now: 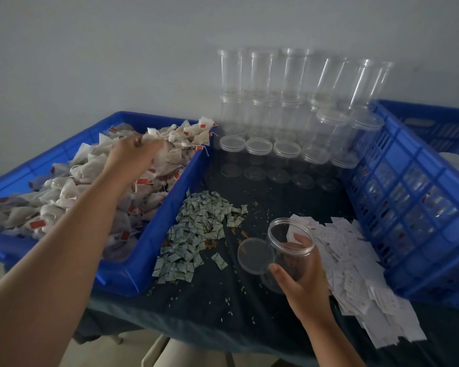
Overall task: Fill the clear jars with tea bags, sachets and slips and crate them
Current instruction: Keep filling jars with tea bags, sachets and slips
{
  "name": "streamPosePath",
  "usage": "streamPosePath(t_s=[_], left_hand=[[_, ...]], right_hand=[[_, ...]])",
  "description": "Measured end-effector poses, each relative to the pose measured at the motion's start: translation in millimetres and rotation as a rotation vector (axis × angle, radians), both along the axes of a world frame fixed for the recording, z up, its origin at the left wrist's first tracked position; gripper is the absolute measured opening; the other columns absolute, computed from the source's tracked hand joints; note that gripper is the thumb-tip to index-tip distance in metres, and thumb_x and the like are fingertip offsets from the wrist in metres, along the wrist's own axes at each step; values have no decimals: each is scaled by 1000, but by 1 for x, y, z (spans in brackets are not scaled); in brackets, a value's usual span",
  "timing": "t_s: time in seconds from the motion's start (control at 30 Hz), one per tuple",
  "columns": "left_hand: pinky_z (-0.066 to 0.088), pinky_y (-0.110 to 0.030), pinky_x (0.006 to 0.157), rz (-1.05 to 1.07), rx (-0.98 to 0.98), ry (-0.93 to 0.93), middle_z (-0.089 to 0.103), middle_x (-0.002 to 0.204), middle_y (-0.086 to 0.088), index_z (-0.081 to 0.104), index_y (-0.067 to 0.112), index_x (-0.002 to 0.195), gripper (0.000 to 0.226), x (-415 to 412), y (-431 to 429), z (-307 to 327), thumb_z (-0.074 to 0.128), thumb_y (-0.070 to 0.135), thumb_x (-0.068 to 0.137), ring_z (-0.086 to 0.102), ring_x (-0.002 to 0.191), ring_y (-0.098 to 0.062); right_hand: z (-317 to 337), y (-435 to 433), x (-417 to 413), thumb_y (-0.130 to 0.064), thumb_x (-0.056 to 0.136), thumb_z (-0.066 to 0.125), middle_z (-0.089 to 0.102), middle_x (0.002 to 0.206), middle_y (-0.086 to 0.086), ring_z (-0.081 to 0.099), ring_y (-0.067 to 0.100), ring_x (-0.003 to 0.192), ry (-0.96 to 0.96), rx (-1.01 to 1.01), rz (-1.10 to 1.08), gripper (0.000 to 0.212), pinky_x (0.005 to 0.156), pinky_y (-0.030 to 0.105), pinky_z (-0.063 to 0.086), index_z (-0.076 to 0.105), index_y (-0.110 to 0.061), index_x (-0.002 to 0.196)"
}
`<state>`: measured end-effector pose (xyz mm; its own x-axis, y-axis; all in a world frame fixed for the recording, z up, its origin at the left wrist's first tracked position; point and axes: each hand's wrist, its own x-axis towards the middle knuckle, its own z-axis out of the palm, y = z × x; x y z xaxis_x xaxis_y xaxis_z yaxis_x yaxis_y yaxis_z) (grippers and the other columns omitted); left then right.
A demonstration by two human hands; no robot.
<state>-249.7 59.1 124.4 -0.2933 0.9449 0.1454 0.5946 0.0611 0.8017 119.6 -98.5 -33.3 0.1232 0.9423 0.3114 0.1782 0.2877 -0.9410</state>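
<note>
Item: clear jar (289, 247), uncapped and tilted with its mouth up and leftward, held above the dark table cloth (236, 313) between the sachets and the slips; contents not made out. Right hand (300, 276) gripped it, thumb on the near wall and fingers curled round the far wall. Its lid (252, 256) lay flat on the cloth, just beside the jar. Left: blue tray (170, 207), heaped above its rim with tea bags (90, 186), white with red tags. Left hand (133, 154) reached to the far top of the heap, fingers curled into the bags and apparently pinching one, though blurred. Centre: loose heap of green-printed sachets (196, 229) against the tray's right wall, with scattered grains (245, 233) around it. Right: spread of white slips (355, 268) running to the cloth's front edge and against the blue slatted crate (408, 194), through whose wall jars showed dimly. Rear: stacked empty jars (289, 80) against the wall, with a row of capped jars (257, 147) before them. Open cloth: a strip between sachets and slips, widening toward the front edge
</note>
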Motion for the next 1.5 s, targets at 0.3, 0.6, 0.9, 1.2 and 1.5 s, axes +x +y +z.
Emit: streamPosePath(t_s=[0.3,0.6,0.9,1.2,1.5], left_hand=[[36,-18,49,-566,-83,-837,52,65,9,82,32,75,32,103,-60,34,71,56,94,39,54,-5],[47,-30,64,-799,-248,-751,61,78,-3,61,7,127,58,202,-97,-12,56,59,101,55,67,-14],[49,-16,61,-733,-160,-157,74,90,24,71,40,112,41,199,-93,-4,50,73,101,64,67,10],[53,-27,66,-686,-139,287,71,90,19,63,40,97,37,192,-87,-8,72,74,84,68,77,3],[56,-31,61,-645,-29,279,72,79,21,65,40,85,42,202,-88,-23,65,82,83,68,68,0]], right_hand=[[8,-4,-5,-66,75,88,69,130,-25,71,3,117,-95,43,22,77,93,15,57,47,-57,139],[2,-4,-1,-66,76,90,67,137,-18,67,10,127,-183,65,20,87,101,29,59,44,-48,148],[3,-6,1,-84,73,78,68,123,-24,71,4,112,-258,93,-82,84,88,20,60,40,-55,142],[-6,-3,4,-78,73,85,77,105,-13,77,11,97,-224,39,-58,90,83,33,64,46,-37,144],[4,-6,1,-83,73,79,67,125,-25,73,10,108,-242,95,-86,80,80,28,63,35,-68,139]])
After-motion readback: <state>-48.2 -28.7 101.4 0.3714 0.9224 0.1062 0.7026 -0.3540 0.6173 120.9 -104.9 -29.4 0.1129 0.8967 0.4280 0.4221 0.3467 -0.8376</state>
